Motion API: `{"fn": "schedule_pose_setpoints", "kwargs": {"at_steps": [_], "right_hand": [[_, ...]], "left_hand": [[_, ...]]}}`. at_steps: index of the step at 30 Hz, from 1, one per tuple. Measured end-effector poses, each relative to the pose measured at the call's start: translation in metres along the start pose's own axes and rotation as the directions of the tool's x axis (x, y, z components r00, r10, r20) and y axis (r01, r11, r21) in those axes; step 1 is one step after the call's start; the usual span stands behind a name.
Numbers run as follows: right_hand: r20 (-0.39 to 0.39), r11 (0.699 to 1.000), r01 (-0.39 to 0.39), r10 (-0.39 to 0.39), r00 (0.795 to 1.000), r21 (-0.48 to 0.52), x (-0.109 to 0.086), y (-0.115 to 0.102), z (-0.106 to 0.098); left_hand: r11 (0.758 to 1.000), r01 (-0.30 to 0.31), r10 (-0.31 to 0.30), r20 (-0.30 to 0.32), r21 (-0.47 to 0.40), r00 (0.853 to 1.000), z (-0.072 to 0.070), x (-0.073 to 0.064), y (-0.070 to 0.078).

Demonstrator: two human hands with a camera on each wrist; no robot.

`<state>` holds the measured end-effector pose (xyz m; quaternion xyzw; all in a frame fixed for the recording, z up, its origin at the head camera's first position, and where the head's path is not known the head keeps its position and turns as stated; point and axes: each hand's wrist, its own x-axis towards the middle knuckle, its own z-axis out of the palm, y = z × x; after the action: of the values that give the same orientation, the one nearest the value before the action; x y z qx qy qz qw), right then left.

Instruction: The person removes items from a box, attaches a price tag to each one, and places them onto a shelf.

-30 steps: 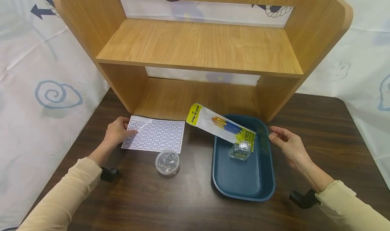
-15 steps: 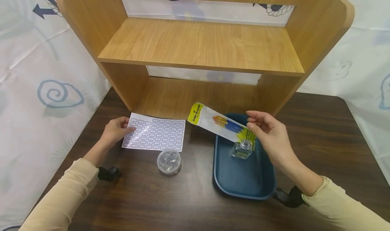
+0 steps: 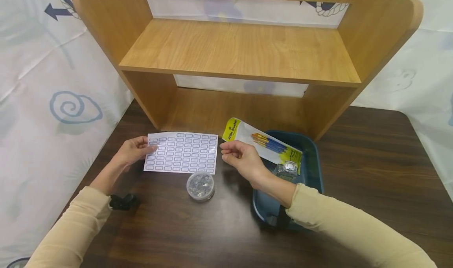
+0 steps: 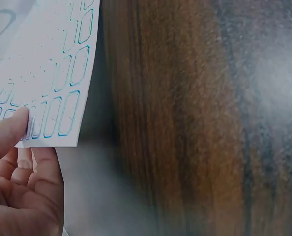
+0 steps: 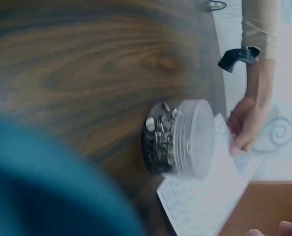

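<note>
My left hand (image 3: 131, 153) pinches the left edge of a white sheet of printed labels (image 3: 184, 153), thumb on top and fingers beneath. The left wrist view shows the sheet's corner (image 4: 62, 118) held up off the table. Just past the sheet's right edge hovers my right hand (image 3: 245, 164), its fingers loosely bent and holding nothing. A clear round jar (image 3: 200, 186) of small metallic pieces, with a pale lid, stands at the sheet's near edge. The right wrist view shows this jar (image 5: 178, 140) close up, with the sheet behind it.
A dark blue tray (image 3: 313, 158) lies under my right forearm, partly hidden. In it are a glass bottle (image 3: 288, 169) and one end of an Artist Brushes packet (image 3: 247, 136). A wooden shelf unit (image 3: 240, 52) stands at the back of the dark table (image 3: 371, 150).
My right hand has swung left from the tray's right side, over the tray, to the sheet's right edge. The left hand keeps its pinch; the sheet has shifted slightly.
</note>
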<state>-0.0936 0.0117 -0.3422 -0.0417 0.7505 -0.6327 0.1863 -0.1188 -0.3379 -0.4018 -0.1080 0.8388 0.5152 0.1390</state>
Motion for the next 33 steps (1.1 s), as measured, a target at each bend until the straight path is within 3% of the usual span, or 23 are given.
{"fn": "schedule_pose_setpoints", "kwargs": {"at_steps": [8, 18, 23, 33], "right_hand": [[-0.07, 0.998, -0.037, 0.04, 0.997, 0.048, 0.026, 0.007, 0.025], [-0.176, 0.995, 0.015, 0.003, 0.984, 0.099, 0.041, 0.006, 0.032], [-0.182, 0.993, 0.02, 0.0, 0.983, 0.112, 0.046, 0.004, 0.036], [-0.213, 0.99, -0.007, 0.037, 0.976, 0.141, 0.046, 0.0, 0.036]], "left_hand": [[0.987, -0.007, 0.014, 0.038, -0.161, 0.999, -0.008, -0.003, -0.001], [0.92, -0.031, 0.071, 0.089, -0.391, 0.994, -0.018, -0.009, 0.007], [0.897, -0.043, 0.104, 0.115, -0.44, 0.988, -0.022, -0.014, 0.011], [0.879, -0.026, 0.127, 0.18, -0.477, 0.975, -0.022, -0.018, 0.025]]}}
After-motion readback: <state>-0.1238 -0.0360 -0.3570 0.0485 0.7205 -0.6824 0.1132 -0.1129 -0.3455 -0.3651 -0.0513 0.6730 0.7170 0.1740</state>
